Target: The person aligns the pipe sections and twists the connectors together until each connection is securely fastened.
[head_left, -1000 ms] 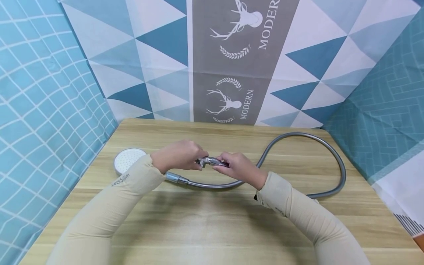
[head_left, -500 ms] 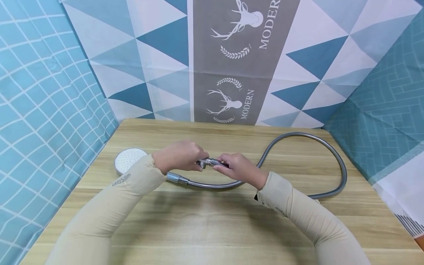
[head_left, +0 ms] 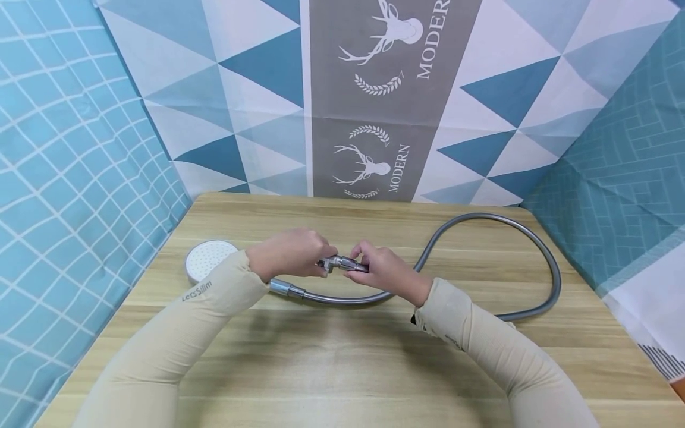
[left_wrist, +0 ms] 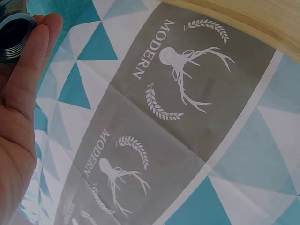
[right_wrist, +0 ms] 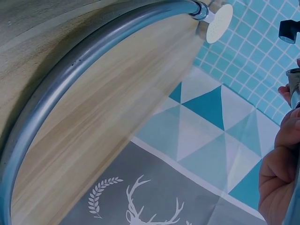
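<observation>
My left hand (head_left: 296, 252) grips a small chrome valve fitting (head_left: 330, 264), much of it hidden by the fingers. A round, internally threaded opening (left_wrist: 10, 37) shows at the fingertips in the left wrist view. From the right, my right hand (head_left: 386, 270) holds a tapered chrome hose connector (head_left: 348, 264) between thumb and fingers, its end lined up against the fitting. Both are raised over the wooden table. A round white-faced shower head (head_left: 210, 259) lies at the left, partly behind the left sleeve, with its chrome handle (head_left: 279, 286) joined to the hose.
The grey metal hose (head_left: 553, 267) runs beneath my right hand, loops wide across the table's right side and passes under the right sleeve. Patterned sheets (head_left: 267, 89) hang behind the table (head_left: 332, 368) and along both sides.
The fingers of my right hand have loosened and shifted on the connector, showing more of it, with the index finger raised. My left hand and the fitting stay in place.
</observation>
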Available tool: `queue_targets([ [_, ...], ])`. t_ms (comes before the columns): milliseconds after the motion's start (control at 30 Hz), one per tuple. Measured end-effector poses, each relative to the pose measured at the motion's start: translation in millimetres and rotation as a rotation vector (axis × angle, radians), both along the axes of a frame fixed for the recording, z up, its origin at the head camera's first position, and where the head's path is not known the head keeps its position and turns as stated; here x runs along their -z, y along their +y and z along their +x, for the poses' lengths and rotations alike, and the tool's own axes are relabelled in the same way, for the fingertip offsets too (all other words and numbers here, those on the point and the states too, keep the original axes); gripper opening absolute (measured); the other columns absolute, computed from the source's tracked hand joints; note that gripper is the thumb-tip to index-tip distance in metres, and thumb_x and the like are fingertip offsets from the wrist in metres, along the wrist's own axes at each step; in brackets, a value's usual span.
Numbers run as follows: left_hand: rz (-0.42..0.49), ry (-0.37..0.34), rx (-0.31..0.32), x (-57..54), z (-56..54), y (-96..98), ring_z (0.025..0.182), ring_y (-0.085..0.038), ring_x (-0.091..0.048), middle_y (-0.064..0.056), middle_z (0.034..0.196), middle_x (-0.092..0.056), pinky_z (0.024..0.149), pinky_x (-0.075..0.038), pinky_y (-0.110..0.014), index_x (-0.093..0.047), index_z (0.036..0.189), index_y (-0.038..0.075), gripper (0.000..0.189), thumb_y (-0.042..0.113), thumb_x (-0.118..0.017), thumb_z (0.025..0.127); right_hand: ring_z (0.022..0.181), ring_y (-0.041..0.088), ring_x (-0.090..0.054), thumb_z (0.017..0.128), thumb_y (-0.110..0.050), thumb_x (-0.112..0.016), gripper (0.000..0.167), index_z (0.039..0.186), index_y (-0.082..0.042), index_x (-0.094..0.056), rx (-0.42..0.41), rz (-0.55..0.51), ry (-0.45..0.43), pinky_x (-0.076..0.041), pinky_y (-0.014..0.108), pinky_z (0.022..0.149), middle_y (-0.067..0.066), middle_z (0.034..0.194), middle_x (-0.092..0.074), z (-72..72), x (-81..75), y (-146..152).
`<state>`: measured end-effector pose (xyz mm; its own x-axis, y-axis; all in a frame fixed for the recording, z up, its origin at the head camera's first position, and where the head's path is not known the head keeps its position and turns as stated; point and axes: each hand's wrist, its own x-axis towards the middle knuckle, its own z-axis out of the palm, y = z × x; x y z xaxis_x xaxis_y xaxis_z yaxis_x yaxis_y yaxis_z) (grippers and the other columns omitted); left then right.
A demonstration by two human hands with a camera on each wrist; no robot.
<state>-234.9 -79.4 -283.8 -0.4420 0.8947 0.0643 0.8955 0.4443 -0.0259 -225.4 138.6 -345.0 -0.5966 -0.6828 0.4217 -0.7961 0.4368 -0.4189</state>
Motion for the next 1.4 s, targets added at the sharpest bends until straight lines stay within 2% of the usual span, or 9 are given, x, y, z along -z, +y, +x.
queue_targets([
  [133, 0.005, 0.014, 0.007, 1.8, 0.4, -0.8, 0.057, -0.007, -0.050, 0.004, 0.066, -0.057, 0.057, -0.046, -0.020, -0.064, 0.080, 0.007, 0.016, 0.014, -0.079, 0.079, 0.052, -0.003, -0.034, 0.084, -0.005, -0.072, 0.023, 0.091, -0.002, -0.050, -0.015, 0.010, 0.046, -0.031, 0.016, 0.044, 0.003, 0.073, -0.066, -0.2, 0.1, 0],
  [200, 0.005, 0.016, 0.010, 3.1, 0.1, -1.1, 0.057, -0.007, -0.050, 0.005, 0.065, -0.056, 0.056, -0.046, -0.020, -0.063, 0.078, 0.008, 0.017, 0.014, -0.079, 0.079, 0.052, -0.002, -0.035, 0.084, -0.006, -0.073, 0.022, 0.087, -0.002, -0.052, -0.024, 0.018, 0.070, -0.033, 0.017, 0.045, 0.004, 0.076, -0.068, -0.3, 0.5, 0],
  [367, 0.006, -0.001, 0.016, 4.9, -0.5, -2.2, 0.056, -0.007, -0.049, 0.005, 0.065, -0.055, 0.056, -0.045, -0.020, -0.063, 0.079, 0.008, 0.016, 0.014, -0.078, 0.079, 0.051, -0.003, -0.033, 0.084, -0.009, -0.073, 0.021, 0.080, -0.004, -0.053, -0.029, 0.022, 0.095, -0.031, 0.016, 0.044, -0.002, 0.066, -0.059, -0.5, 2.2, 0],
  [600, 0.002, 0.004, 0.028, 3.9, -1.6, -2.8, 0.058, -0.007, -0.052, 0.004, 0.067, -0.058, 0.058, -0.047, -0.021, -0.064, 0.081, 0.007, 0.016, 0.014, -0.079, 0.079, 0.050, -0.003, -0.032, 0.085, -0.010, -0.072, 0.021, 0.079, -0.005, -0.053, -0.029, 0.021, 0.097, -0.031, 0.016, 0.044, -0.005, 0.063, -0.053, -1.0, 2.0, 0],
  [900, 0.033, 0.008, 0.057, 5.9, -3.5, -4.1, 0.057, -0.006, -0.049, 0.006, 0.065, -0.056, 0.056, -0.046, -0.021, -0.063, 0.079, 0.008, 0.016, 0.011, -0.078, 0.078, 0.050, -0.003, -0.031, 0.090, -0.011, -0.067, 0.017, 0.081, -0.005, -0.054, -0.029, 0.048, 0.037, -0.030, 0.017, 0.044, -0.007, 0.062, -0.048, -1.5, -0.7, 1],
  [1133, 0.024, 0.009, 0.054, 2.4, -1.7, -4.0, 0.057, -0.006, -0.050, 0.006, 0.065, -0.056, 0.057, -0.046, -0.021, -0.062, 0.079, 0.008, 0.017, 0.011, -0.078, 0.078, 0.051, -0.001, -0.033, 0.090, -0.015, -0.068, 0.016, 0.084, -0.005, -0.057, 0.011, 0.068, -0.025, -0.032, 0.018, 0.046, -0.006, 0.064, -0.050, -0.4, -4.8, 1],
  [1300, 0.015, 0.015, 0.040, 1.3, -1.7, -3.8, 0.058, -0.007, -0.052, 0.005, 0.066, -0.058, 0.058, -0.048, -0.021, -0.063, 0.082, 0.007, 0.017, 0.013, -0.079, 0.078, 0.050, 0.000, -0.034, 0.084, -0.019, -0.074, 0.027, 0.096, -0.003, -0.055, 0.036, 0.064, -0.110, -0.031, 0.019, 0.045, -0.006, 0.061, -0.050, 2.0, -8.7, -1],
  [1400, 0.012, 0.018, 0.043, 1.3, -2.1, -3.2, 0.058, -0.006, -0.053, 0.005, 0.067, -0.059, 0.059, -0.048, -0.021, -0.063, 0.082, 0.007, 0.018, 0.014, -0.080, 0.078, 0.049, 0.000, -0.036, 0.085, -0.017, -0.074, 0.029, 0.098, -0.004, -0.051, 0.059, 0.065, -0.150, -0.031, 0.018, 0.045, -0.005, 0.059, -0.050, 3.2, -9.7, -1],
])
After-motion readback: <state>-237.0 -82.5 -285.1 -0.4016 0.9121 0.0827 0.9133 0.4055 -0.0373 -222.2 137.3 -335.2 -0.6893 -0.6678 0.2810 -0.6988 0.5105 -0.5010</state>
